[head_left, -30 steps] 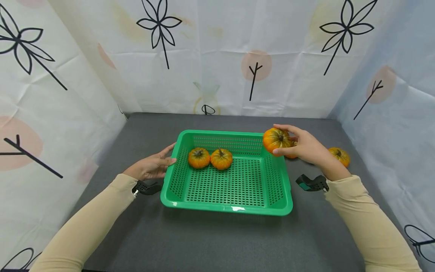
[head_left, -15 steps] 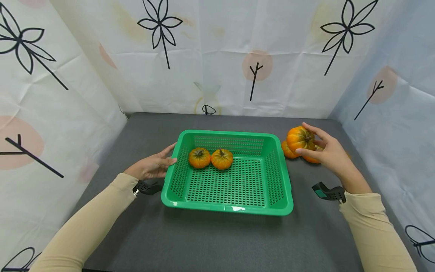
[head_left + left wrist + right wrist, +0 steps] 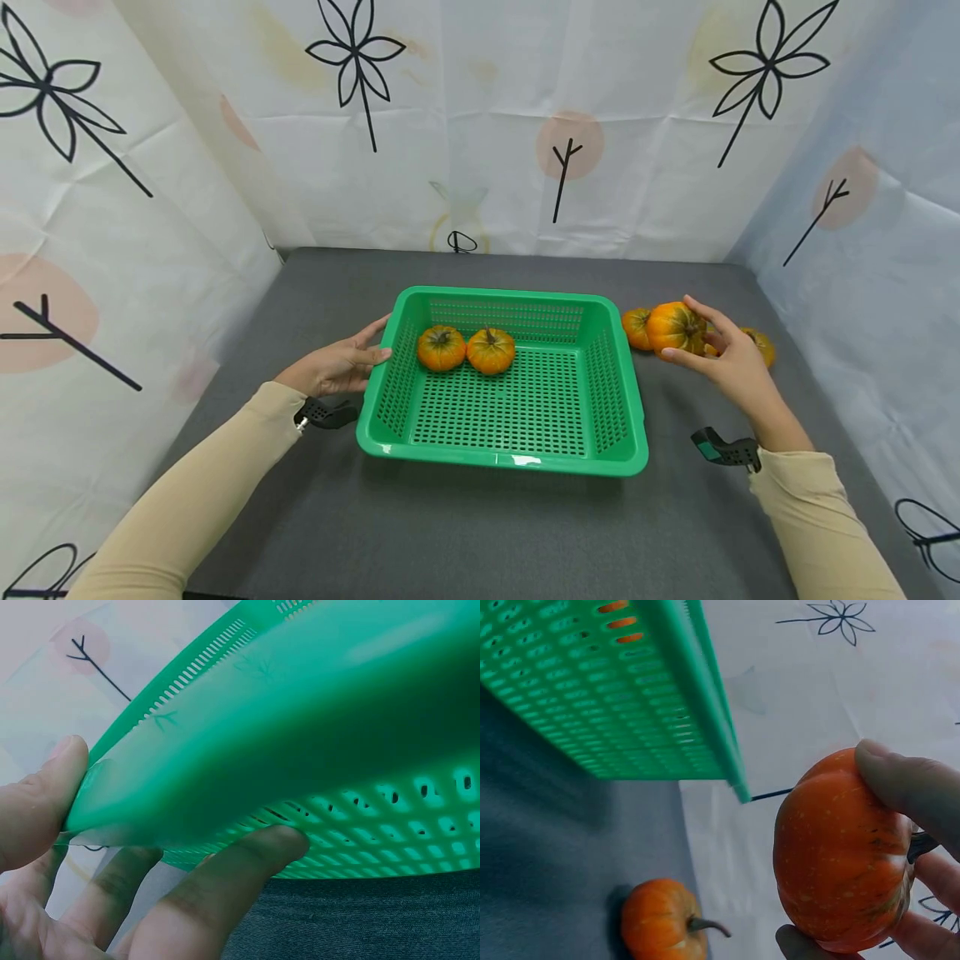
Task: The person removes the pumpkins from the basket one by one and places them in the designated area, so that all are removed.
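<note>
My right hand [image 3: 723, 354] grips a small orange pumpkin [image 3: 675, 327] just right of the green plastic basket [image 3: 495, 463]. In the right wrist view the thumb and fingers curl round this held pumpkin [image 3: 840, 855], its stem toward the palm. My left hand [image 3: 333, 365] holds the basket's left rim; the left wrist view has the thumb [image 3: 64, 776] over the rim and fingers under it along the perforated wall. Inside the basket, toward the back left, sit two pumpkins, one on the left [image 3: 441, 347] and one beside it [image 3: 491, 351].
Another pumpkin [image 3: 635, 328] stands by the basket's back right corner, partly behind the held one. One more pumpkin [image 3: 761, 345] lies behind the right hand. The grey table [image 3: 480, 533] is bounded by patterned cloth [image 3: 487, 125] at the back and sides.
My right hand has carried the pumpkin from over the basket's right rim out to the right, then lowered it toward the table. The left hand and basket stay put.
</note>
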Tool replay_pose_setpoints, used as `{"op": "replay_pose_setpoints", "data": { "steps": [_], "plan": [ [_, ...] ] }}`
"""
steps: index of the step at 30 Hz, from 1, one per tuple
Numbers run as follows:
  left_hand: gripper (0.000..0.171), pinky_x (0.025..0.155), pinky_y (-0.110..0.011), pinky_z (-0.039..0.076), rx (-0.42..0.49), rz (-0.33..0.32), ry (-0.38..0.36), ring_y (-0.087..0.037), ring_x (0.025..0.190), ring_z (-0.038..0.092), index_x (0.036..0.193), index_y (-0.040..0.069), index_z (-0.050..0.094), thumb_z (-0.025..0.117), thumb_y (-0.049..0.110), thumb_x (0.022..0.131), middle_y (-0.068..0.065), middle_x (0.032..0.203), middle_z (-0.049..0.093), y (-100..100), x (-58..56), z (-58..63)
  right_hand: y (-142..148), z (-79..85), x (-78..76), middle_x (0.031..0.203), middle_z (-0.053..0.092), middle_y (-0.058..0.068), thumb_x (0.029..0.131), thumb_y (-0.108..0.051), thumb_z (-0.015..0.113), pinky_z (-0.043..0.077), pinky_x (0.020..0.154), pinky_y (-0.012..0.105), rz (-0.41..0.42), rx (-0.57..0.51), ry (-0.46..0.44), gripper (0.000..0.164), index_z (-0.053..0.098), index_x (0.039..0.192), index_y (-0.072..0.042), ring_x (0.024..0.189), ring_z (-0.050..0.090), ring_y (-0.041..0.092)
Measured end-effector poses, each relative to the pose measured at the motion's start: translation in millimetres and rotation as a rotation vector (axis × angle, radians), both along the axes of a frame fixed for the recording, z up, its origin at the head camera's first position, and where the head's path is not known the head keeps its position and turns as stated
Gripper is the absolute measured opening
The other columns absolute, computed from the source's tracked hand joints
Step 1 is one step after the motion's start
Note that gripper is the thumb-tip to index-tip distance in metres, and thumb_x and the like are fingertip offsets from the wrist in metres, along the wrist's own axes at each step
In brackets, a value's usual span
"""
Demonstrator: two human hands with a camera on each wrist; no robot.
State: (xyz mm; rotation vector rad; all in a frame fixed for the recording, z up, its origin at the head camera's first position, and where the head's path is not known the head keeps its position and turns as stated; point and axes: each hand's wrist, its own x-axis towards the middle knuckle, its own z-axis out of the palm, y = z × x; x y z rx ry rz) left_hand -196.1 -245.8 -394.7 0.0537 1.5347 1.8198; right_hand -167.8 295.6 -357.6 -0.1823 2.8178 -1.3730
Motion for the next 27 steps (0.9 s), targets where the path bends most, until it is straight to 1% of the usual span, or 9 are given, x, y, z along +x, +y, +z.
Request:
{"op": "replay_pose_setpoints", "data": {
  "steps": [1, 2, 4, 5, 10, 12, 17, 21, 27],
  "plan": [
    [0.080, 0.092, -0.047, 0.055, -0.003, 0.001, 0.000, -0.024, 0.105, 0.067, 0.154, 0.043, -0.004, 0.047, 0.010, 0.103, -0.019, 0.161, 0.010, 0.1, -0.1, -0.1, 0.9, -2.8, -0.3, 0.162, 0.014, 0.012, 0.088, -0.035, 0.072, 0.044, 0.096, 0.064, -0.003, 0.004, -0.010, 0.082, 0.023, 0.154, -0.038, 0.133, 0.032, 0.054],
    [0.080, 0.092, -0.047, 0.055, -0.004, 0.002, 0.000, -0.024, 0.105, 0.067, 0.154, 0.043, -0.004, 0.047, 0.010, 0.103, -0.019, 0.161, 0.011, 0.2, -0.1, -0.1, 1.6, -5.7, -0.5, 0.162, 0.014, 0.013, 0.088, -0.036, 0.073, 0.038, 0.095, 0.072, -0.007, 0.009, -0.020, 0.082, 0.023, 0.154, -0.037, 0.133, 0.030, 0.056],
    [0.080, 0.092, -0.048, 0.055, -0.008, 0.004, 0.000, -0.023, 0.105, 0.067, 0.154, 0.043, -0.004, 0.047, 0.010, 0.103, -0.019, 0.160, 0.011, 0.4, -0.2, -0.2, 3.2, -12.0, -1.6, 0.161, 0.013, 0.014, 0.087, -0.038, 0.073, 0.034, 0.096, 0.075, -0.009, 0.016, -0.037, 0.084, 0.023, 0.154, -0.035, 0.133, 0.029, 0.058],
    [0.080, 0.092, -0.048, 0.055, -0.010, 0.004, 0.001, -0.023, 0.105, 0.067, 0.154, 0.043, -0.004, 0.047, 0.010, 0.103, -0.019, 0.160, 0.011, 0.4, -0.1, -0.2, 3.9, -15.2, -2.1, 0.161, 0.014, 0.015, 0.087, -0.038, 0.073, 0.033, 0.096, 0.076, -0.008, 0.027, -0.042, 0.084, 0.023, 0.155, -0.033, 0.132, 0.029, 0.058],
    [0.080, 0.092, -0.047, 0.055, -0.009, 0.005, 0.001, -0.023, 0.105, 0.067, 0.154, 0.044, -0.004, 0.047, 0.010, 0.103, -0.020, 0.160, 0.011, 0.1, 0.1, -0.3, 5.9, -30.4, -4.4, 0.159, 0.017, 0.022, 0.086, -0.044, 0.073, 0.038, 0.093, 0.072, 0.001, 0.111, -0.061, 0.088, 0.024, 0.156, -0.023, 0.129, 0.031, 0.058],
    [0.080, 0.092, -0.047, 0.055, -0.005, 0.003, -0.001, -0.023, 0.105, 0.067, 0.154, 0.044, -0.004, 0.047, 0.010, 0.103, -0.020, 0.160, 0.011, 0.2, 0.3, 0.0, 6.2, -35.5, -5.3, 0.158, 0.019, 0.025, 0.085, -0.046, 0.072, 0.038, 0.093, 0.071, 0.007, 0.140, -0.073, 0.089, 0.024, 0.156, -0.021, 0.129, 0.032, 0.057],
    [0.079, 0.091, -0.046, 0.055, 0.005, -0.001, -0.005, -0.023, 0.105, 0.067, 0.154, 0.044, -0.004, 0.046, 0.009, 0.103, -0.021, 0.160, 0.011, 0.3, 0.7, 0.6, 6.9, -46.7, -6.8, 0.155, 0.019, 0.030, 0.086, -0.046, 0.072, 0.034, 0.098, 0.072, 0.034, 0.148, -0.129, 0.090, 0.023, 0.156, -0.017, 0.129, 0.030, 0.057],
    [0.079, 0.091, -0.045, 0.056, 0.005, 0.001, -0.008, -0.023, 0.104, 0.067, 0.154, 0.044, -0.004, 0.046, 0.010, 0.103, -0.020, 0.160, 0.011, 0.4, 0.7, 0.9, 7.4, -54.3, -7.3, 0.155, 0.018, 0.032, 0.087, -0.045, 0.071, 0.035, 0.097, 0.073, 0.048, 0.156, -0.169, 0.090, 0.022, 0.156, -0.015, 0.130, 0.029, 0.058],
    [0.078, 0.090, -0.046, 0.055, 0.008, 0.003, -0.017, -0.024, 0.103, 0.068, 0.154, 0.044, -0.002, 0.046, 0.010, 0.103, -0.024, 0.157, 0.018, 1.1, 0.8, 1.5, 7.5, -60.3, -9.0, 0.152, 0.023, 0.034, 0.086, -0.047, 0.072, 0.034, 0.098, 0.073, 0.050, 0.194, -0.192, 0.091, 0.024, 0.155, -0.012, 0.131, 0.029, 0.056]
  ]
}}
